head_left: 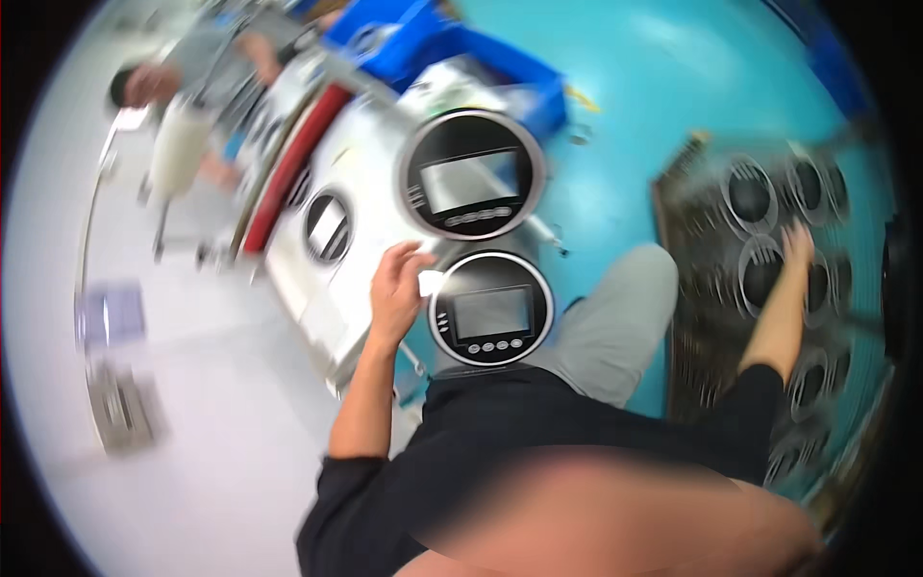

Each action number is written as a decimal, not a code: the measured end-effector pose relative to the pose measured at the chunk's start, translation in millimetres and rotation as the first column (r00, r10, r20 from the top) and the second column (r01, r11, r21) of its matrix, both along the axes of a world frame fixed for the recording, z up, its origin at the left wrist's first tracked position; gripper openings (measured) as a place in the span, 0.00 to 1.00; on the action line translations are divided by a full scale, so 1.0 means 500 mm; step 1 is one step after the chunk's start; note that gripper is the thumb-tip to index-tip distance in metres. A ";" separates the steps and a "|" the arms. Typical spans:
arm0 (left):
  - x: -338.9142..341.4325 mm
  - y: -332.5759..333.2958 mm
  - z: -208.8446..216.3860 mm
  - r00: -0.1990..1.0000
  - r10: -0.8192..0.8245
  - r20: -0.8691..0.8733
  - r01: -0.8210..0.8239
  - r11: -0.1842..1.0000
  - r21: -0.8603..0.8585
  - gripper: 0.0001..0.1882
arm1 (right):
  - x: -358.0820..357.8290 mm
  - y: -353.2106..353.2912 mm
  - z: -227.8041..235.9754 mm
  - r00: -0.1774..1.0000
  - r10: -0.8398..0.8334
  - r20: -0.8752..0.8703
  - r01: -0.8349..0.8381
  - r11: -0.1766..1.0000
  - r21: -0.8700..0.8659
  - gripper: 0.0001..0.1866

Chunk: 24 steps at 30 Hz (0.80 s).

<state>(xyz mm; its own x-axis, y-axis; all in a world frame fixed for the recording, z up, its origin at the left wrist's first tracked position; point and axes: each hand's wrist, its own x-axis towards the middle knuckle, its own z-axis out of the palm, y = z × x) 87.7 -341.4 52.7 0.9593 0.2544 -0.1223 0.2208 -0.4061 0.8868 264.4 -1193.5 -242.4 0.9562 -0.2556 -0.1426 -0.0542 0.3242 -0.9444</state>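
A round black panel (491, 308) with a silver rim, a grey rectangular window and a row of small buttons lies right in front of my body. My left hand (392, 288) is beside its left edge, fingers loosely bent and apart. A small white patch (431, 282) shows between that hand and the panel; I cannot tell what it is. Just beyond lies a larger round panel (472, 174) of similar look. Far to the right, my right hand (797, 245) reaches over several round ringed parts (762, 276), its fingers stretched out and blurred.
The round parts sit on a dark rack (692, 317) at right. The white table (370, 178) holds another round panel (329, 227). Blue bins (385, 40) stand at the back, near a red-edged strip (293, 178). Another person (207, 72) is at the far left.
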 end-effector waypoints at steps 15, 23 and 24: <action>-0.054 0.039 0.025 0.979 0.201 -0.040 -0.203 0.978 -0.045 0.13 | 0.263 -0.033 -0.124 0.646 -0.496 -0.580 0.517 0.843 -0.147 0.20; -0.066 0.039 0.042 0.963 0.263 -0.061 -0.263 0.965 0.019 0.14 | 0.260 0.137 -0.139 0.687 -0.497 -0.530 0.706 0.630 0.325 0.19; -0.065 0.036 0.049 0.960 0.271 -0.065 -0.268 0.962 0.041 0.14 | 0.264 0.154 -0.167 0.680 -0.512 -0.525 0.725 0.575 0.379 0.18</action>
<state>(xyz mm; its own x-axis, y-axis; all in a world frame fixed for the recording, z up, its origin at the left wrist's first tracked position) 55.1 -323.4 77.4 0.8441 0.5071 -0.1743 0.3865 -0.3501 0.8532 396.5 -1116.7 -326.0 0.4492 -0.5455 -0.7076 0.0966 0.8170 -0.5685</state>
